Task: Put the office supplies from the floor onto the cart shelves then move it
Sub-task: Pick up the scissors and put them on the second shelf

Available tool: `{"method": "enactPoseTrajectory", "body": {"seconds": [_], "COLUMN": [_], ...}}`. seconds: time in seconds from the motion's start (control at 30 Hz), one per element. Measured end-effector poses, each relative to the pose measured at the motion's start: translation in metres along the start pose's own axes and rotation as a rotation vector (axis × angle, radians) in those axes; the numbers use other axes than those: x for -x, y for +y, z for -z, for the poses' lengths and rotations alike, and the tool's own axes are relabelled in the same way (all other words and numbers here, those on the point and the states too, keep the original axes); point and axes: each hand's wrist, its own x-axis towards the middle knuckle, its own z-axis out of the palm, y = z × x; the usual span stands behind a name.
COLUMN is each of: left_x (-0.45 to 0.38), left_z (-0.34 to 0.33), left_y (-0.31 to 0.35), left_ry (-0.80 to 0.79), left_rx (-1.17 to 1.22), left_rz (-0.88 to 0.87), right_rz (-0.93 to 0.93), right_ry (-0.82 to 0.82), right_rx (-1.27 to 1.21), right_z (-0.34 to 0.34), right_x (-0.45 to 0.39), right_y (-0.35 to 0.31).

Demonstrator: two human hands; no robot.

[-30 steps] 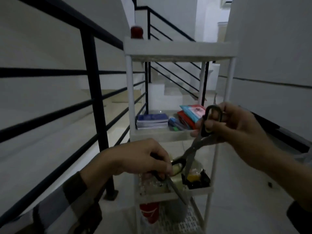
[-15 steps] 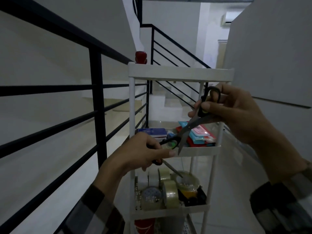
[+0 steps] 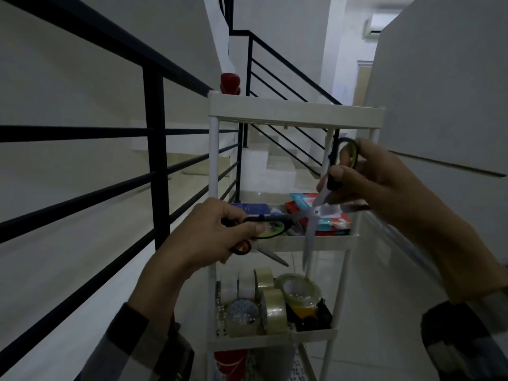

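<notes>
A pair of black-handled scissors [image 3: 310, 213] is held splayed open in front of the white cart [image 3: 295, 112], one loop gripped by the left hand [image 3: 217, 233], the other pinched by the right hand [image 3: 376, 180]. A second, orange-handled pair [image 3: 255, 250] is also clasped in the left hand. The tape rolls [image 3: 270, 303] are already stowed on a lower shelf. The blades are best closed before the scissors are laid flat on the shelf behind them, points kept away from the fingers.
</notes>
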Motion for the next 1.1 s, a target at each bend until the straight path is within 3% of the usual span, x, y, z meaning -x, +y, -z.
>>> {"method": "enactPoseTrajectory", "body": {"seconds": [0.1,0.17,0.27,0.43,0.57,0.63,0.73,0.83,1.1], "left_x": [0.003,0.003,0.003,0.005,0.01,0.014,0.02,0.021,0.02], "left_z": [0.005,0.002,0.0,0.007,0.021,0.034,0.049,0.054,0.065], "left_y": [0.008,0.013,0.017,0.019,0.02,0.018,0.017,0.017,0.002], "left_ry": [0.002,0.039,0.166,0.324,0.343,0.368,0.443,0.444,0.453], "left_rx": [-0.037,-0.079,-0.159,-0.076,0.044,0.014,0.004,0.047,0.091], "left_rz": [-0.029,-0.076,-0.138,-0.129,-0.074,-0.065,-0.101,-0.119,-0.153], "right_rz": [0.132,0.209,0.234,0.059,-0.009,-0.059,0.043,0.11,0.147], "right_ry": [-0.124,-0.233,-0.277,-0.379,-0.259,-0.156,0.076,0.241,0.264], "right_rx": [0.379,0.43,0.33,0.012,-0.051,0.049,0.204,0.007,-0.125], "right_z": [-0.009,-0.028,-0.058,-0.056,-0.052,-0.057,-0.082,-0.114,-0.136], "right_x": [-0.001,0.0,-0.001,-0.002,-0.014,-0.02,-0.031,-0.042,-0.06], "right_y": [-0.008,-0.014,-0.015,-0.013,0.006,0.02,0.034,0.047,0.06]}}
